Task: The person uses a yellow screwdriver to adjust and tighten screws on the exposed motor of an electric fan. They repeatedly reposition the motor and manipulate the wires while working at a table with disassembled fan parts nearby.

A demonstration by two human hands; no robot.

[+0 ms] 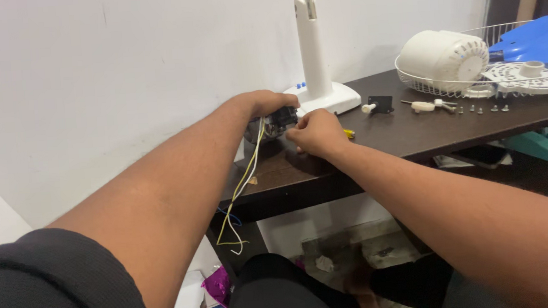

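At the near-left corner of the dark wooden table point(414, 134), just in front of the white plastic fan stand w/ upright column point(317, 74), the left hand point(264, 103) wraps closed round a small grey metal fan motor point(272, 123), yellow and white wires point(246, 175) trailing off it over the table edge. The right hand point(316, 133) presses fingertips together at the motor's side; what they pinch can't be told. Judged: best done w/ the motor braced firm, wires kept slack, no tugging. Well right of the stand: small screws point(486, 109), white wire fan guard point(524, 59), blue blades point(536, 39).
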